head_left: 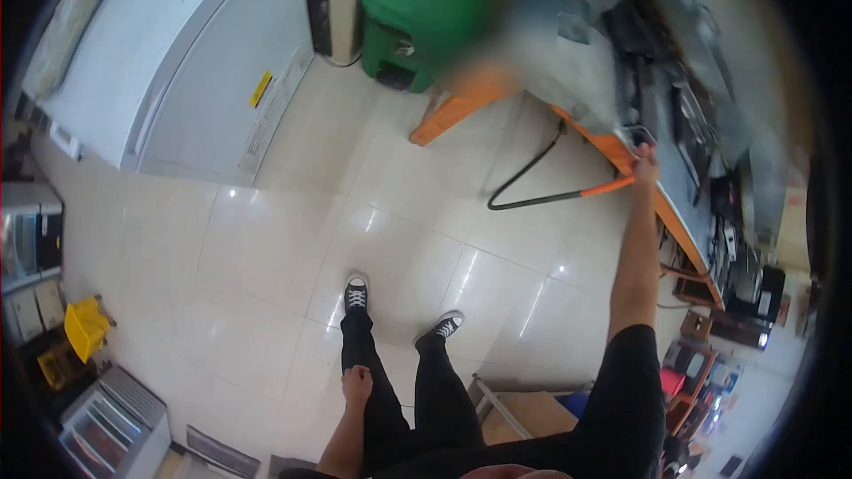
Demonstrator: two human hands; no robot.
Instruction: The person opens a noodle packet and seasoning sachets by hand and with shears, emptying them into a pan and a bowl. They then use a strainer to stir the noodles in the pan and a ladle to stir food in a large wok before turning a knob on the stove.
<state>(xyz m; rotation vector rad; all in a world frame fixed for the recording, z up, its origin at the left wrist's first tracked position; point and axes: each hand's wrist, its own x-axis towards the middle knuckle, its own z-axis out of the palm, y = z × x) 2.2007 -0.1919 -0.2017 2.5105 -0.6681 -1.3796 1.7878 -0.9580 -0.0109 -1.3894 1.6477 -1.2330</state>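
Orange-edged steel workbench (621, 155): I see right hand (644, 160) gripping its rim; left hand (357, 384) loosely curled, empty, beside thigh; next, I judge, steady pull.

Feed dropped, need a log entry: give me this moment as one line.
right hand: on orange-handled tool at workbench edge | left hand: empty, by thigh | stance: standing on tiled floor

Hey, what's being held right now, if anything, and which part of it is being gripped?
The right hand grips the orange handle end of a long black tool. The left hand holds nothing, resting by the thigh.
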